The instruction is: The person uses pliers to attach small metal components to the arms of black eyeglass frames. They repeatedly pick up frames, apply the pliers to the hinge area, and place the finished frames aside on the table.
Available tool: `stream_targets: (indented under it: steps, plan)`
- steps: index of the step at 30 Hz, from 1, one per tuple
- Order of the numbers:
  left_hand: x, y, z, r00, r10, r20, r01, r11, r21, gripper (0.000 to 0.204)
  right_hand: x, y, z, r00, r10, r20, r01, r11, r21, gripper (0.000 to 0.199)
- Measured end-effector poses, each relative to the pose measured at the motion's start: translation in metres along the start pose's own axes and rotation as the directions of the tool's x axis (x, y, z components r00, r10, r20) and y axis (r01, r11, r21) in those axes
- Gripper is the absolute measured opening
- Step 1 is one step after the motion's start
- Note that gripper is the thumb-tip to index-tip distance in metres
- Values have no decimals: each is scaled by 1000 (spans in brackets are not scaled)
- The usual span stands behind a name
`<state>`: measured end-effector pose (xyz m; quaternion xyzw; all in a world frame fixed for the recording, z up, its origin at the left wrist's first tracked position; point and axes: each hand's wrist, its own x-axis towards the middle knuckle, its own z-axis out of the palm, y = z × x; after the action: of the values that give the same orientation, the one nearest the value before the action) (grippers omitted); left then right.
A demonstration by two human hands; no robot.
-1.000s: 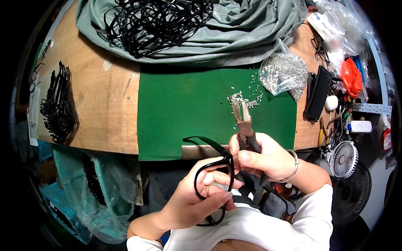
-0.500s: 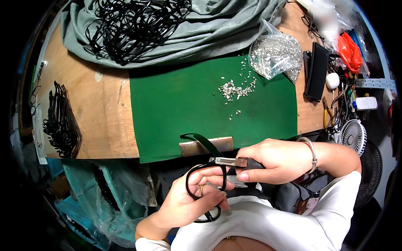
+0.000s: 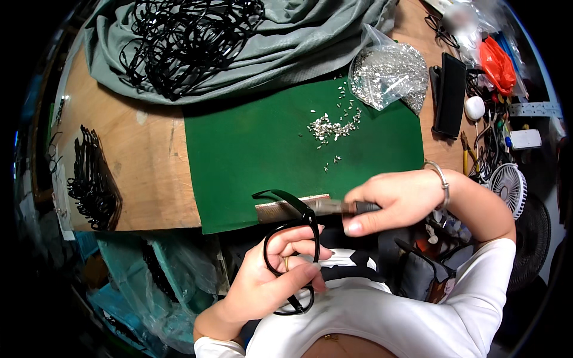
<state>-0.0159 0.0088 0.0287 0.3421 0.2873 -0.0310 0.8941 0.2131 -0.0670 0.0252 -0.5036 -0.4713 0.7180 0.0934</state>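
My left hand point(image 3: 262, 280) holds a black eyeglass frame point(image 3: 317, 238) by one rim, its fingers curled through the opening. One temple arm point(image 3: 280, 196) reaches out over the mat's near edge. In my right hand point(image 3: 400, 200) is a hand tool point(image 3: 365, 207) with a dark handle and a metal head. The head is smeared by motion and lies close to the frame's hinge corner; whether they touch I cannot tell. Beneath the temple arm, a brownish flat block point(image 3: 271, 211) lies at the near edge of the green mat point(image 3: 245, 143).
Small silvery pieces point(image 3: 328, 129) lie loose on the mat, beside a clear bag point(image 3: 388, 77) full of them. Black frames heap on grey cloth point(image 3: 191, 42); more stand stacked at left point(image 3: 92, 185). A black case point(image 3: 449, 95), pliers point(image 3: 467, 152) and a white fan point(image 3: 507, 185) are right.
My right hand has moved up and slightly right with the tool, whose metal head was at the frame's corner before. The left hand still holds the eyeglass frame, now turned slightly.
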Motion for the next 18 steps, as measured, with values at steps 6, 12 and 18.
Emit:
stream_targets:
  steps: [6, 12, 18]
  plan:
    - [-28, 49, 5, 981, 122, -151, -64, 938, 340, 34, 33, 41, 22, 800, -127, -586, 45, 987, -153, 32]
    - [13, 82, -134, 831, 492, -258, 276, 38, 961, 24, 35, 40, 23, 767, -165, -620, 95, 985, -143, 28]
    - [70, 126, -102, 638, 768, 57, -124, 29, 992, 23, 39, 38, 22, 763, -30, -646, -24, 997, -75, 27]
